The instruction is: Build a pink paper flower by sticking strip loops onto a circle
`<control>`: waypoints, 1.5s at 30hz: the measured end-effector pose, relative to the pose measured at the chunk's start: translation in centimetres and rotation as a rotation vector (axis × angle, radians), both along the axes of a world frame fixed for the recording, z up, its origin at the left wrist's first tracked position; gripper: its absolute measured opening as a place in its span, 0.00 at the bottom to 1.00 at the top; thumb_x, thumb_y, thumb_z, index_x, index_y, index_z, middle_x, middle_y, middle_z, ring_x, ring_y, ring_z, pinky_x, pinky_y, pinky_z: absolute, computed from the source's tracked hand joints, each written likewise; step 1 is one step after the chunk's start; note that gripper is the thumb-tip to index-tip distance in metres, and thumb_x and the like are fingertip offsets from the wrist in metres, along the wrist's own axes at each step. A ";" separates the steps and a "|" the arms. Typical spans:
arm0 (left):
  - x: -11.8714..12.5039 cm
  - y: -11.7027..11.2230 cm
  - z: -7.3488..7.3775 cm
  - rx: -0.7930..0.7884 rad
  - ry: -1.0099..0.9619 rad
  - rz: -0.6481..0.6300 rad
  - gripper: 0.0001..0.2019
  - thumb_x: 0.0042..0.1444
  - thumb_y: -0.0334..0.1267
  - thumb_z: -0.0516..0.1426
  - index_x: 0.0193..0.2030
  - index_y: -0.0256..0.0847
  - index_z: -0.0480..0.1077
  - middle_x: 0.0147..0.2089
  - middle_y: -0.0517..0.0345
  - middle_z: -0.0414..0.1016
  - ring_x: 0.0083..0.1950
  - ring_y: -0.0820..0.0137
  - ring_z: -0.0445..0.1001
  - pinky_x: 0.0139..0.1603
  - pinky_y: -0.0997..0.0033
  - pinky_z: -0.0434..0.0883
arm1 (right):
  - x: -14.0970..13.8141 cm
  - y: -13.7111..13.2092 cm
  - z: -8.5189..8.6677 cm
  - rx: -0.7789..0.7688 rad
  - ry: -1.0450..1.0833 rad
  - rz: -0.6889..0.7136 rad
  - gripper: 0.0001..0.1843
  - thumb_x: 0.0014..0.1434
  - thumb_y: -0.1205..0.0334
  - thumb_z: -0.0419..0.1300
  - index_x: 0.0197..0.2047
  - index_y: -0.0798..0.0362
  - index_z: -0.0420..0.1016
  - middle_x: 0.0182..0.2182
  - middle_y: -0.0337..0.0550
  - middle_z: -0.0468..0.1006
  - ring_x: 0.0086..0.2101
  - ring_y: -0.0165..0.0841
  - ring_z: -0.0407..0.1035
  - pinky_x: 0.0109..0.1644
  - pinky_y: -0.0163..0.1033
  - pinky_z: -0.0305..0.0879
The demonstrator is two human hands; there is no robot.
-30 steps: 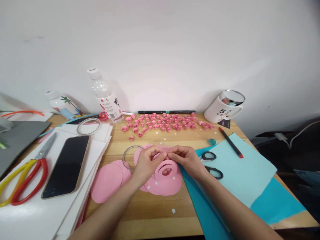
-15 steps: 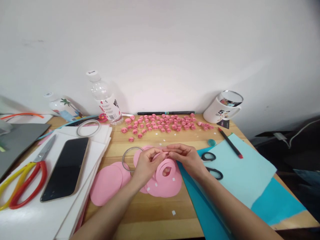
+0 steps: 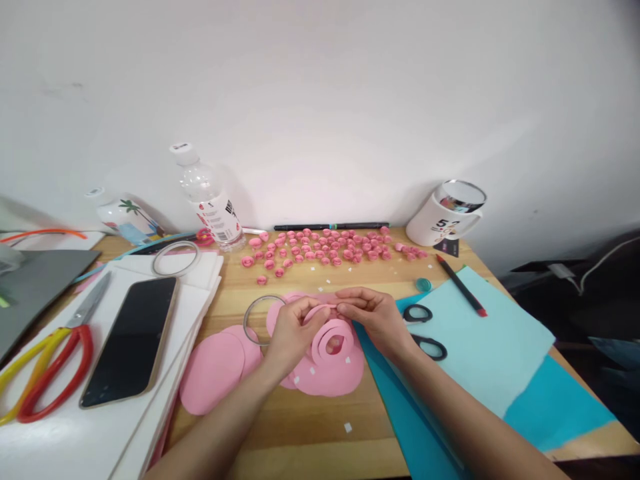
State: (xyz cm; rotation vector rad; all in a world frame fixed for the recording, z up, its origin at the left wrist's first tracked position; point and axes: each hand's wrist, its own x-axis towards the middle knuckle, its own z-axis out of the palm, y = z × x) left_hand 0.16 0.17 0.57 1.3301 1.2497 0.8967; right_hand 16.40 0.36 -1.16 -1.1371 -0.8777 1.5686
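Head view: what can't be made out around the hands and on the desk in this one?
- Pink paper spiral: its outer end is hidden by the fingers of the left hand and right hand, which pinch it.
- Black scissors: the blades are hidden, apparently behind the right wrist.
- Yellow scissor handle: its loop is cut off by the left edge.
- Bottle: the label print is too small to read.
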 end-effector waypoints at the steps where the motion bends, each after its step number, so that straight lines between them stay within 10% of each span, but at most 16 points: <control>1: 0.0 0.0 0.0 0.002 0.001 0.002 0.10 0.50 0.41 0.57 0.29 0.35 0.71 0.30 0.57 0.74 0.31 0.71 0.71 0.31 0.74 0.67 | 0.0 0.0 0.0 -0.004 0.005 -0.003 0.15 0.40 0.61 0.71 0.33 0.53 0.78 0.27 0.42 0.82 0.29 0.32 0.76 0.39 0.37 0.70; 45: 0.2 -0.4 0.5 -0.128 -0.172 -0.056 0.10 0.52 0.44 0.56 0.31 0.38 0.71 0.18 0.61 0.73 0.19 0.70 0.73 0.22 0.72 0.70 | -0.1 -0.2 0.4 0.089 -0.027 0.016 0.19 0.36 0.61 0.72 0.35 0.53 0.77 0.30 0.44 0.81 0.33 0.35 0.76 0.42 0.42 0.71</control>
